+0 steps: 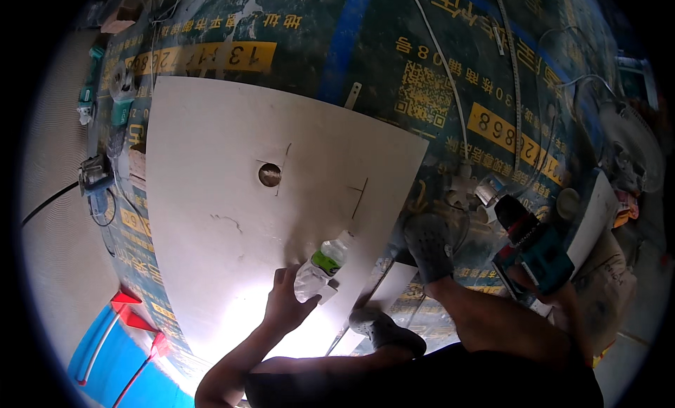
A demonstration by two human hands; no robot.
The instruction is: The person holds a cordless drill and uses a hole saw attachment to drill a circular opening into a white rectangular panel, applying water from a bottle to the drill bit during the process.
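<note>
Though diagonal, bottle (328, 261) neck toward upper-right.

Looks like a renovation site from here — printed green sheeting (387, 63) over the floor, a cordless drill (547, 257), a pale panel (204, 162) with a round hole.

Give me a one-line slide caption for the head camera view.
White board with one round hole, left hand gripping a plastic bottle, right hand holding a teal-and-black drill.
</note>
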